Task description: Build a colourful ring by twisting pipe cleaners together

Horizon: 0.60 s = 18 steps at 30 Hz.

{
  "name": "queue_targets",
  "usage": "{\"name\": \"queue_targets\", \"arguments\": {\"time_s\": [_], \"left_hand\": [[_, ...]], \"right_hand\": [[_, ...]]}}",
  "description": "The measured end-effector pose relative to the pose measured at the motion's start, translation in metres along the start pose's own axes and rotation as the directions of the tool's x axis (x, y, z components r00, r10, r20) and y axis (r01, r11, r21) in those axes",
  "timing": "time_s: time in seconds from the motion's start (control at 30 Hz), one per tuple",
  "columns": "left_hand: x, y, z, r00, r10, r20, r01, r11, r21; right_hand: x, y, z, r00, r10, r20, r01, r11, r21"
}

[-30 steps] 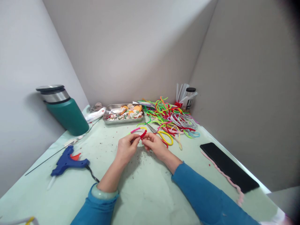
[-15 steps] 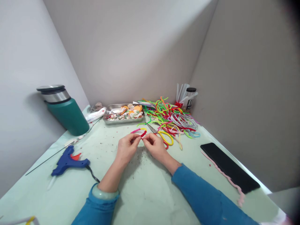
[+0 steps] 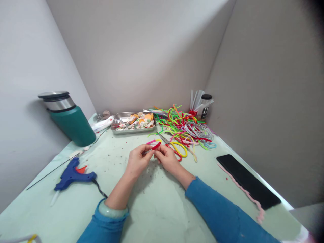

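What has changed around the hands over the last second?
The colourful band has shifted slightly right with the left hand, and its red stretch has tipped from a steep slant to a flatter one. No new grasp or release shows. The right hand, scissors, glue gun and green bottle stayed about where they were.

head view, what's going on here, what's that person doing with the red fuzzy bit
A person's left hand and right hand meet over the table, fingertips pinched around a red pipe cleaner. A pink and yellow strip curves just beyond the fingers. The scissors lie beside the right hand, near a tangle of pipe cleaners. A blue glue gun lies off to the left.
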<state>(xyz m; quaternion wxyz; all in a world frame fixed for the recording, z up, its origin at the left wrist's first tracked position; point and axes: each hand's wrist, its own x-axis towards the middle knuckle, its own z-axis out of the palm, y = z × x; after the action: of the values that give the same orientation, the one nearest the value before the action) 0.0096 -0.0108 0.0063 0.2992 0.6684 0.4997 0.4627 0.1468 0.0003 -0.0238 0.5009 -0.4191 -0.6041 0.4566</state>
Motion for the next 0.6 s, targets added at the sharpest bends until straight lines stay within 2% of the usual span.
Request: {"name": "queue_targets", "arguments": {"time_s": [0.2, 0.37, 0.6], "left_hand": [[-0.002, -0.001, -0.001, 0.995, 0.104, -0.007, -0.103, 0.992, 0.078], [-0.002, -0.004, -0.003, 0.965, 0.258, -0.052, -0.235, 0.932, 0.275], [-0.003, -0.01, -0.004, 0.941, 0.335, -0.043, -0.278, 0.839, 0.468]], "right_hand": [[0.002, 0.006, 0.001, 1.0, 0.005, -0.001, -0.005, 1.0, 0.015], [0.002, 0.009, 0.003, 1.0, -0.016, -0.01, 0.017, 0.999, 0.043], [0.002, -0.007, -0.001, 0.997, 0.078, 0.015, -0.08, 0.984, 0.159]]}}
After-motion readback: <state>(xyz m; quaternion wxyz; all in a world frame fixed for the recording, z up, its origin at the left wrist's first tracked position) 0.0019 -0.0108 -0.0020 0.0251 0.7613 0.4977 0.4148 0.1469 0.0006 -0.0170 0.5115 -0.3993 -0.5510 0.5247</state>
